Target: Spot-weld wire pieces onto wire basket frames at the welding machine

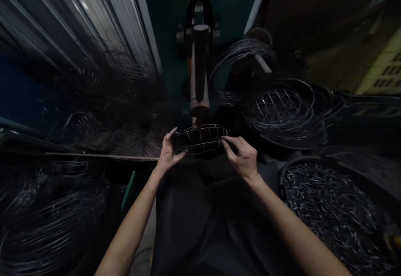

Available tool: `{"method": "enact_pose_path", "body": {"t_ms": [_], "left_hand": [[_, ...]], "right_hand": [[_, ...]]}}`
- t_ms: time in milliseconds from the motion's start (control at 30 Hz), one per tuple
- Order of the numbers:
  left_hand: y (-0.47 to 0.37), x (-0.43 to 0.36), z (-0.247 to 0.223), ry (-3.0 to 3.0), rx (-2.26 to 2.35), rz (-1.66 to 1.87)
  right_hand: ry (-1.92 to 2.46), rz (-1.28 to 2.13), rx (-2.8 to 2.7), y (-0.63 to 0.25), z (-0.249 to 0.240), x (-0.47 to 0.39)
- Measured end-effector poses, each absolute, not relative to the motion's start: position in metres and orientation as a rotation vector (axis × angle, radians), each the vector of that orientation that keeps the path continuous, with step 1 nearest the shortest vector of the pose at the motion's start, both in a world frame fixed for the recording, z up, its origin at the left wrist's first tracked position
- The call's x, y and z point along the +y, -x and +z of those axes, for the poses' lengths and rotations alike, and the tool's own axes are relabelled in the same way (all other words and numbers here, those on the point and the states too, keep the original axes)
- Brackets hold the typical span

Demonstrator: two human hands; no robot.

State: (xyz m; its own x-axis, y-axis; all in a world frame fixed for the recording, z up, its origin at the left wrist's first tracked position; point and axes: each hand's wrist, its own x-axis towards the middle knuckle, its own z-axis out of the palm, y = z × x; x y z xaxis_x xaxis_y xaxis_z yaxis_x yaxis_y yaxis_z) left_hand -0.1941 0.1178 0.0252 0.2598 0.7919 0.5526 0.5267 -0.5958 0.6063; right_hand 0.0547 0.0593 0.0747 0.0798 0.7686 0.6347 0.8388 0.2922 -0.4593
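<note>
Fingers of the left hand [167, 154] spread apart around the wire frame [203, 144] at its left, while the right hand [243, 157] pinched its right edge, likely steadying it at the machine [199, 69] tip; metal bits [332, 209] filled a tub [282, 176], seemingly within easy reach.

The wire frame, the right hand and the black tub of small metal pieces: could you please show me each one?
Wire frame [203, 144], head view: the wires of its near side.
Right hand [244, 157], head view: the back of the hand.
Black tub [282, 176], head view: the left part of its rim.
</note>
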Motion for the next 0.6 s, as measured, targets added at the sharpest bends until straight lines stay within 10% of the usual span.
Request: {"method": "enact_pose_path", "body": {"t_ms": [600], "left_hand": [[0.221,0.116,0.045,-2.301,1.265,0.951]], "right_hand": [[1.468,0.36,-1.408,0.006,0.065,0.061]]}}
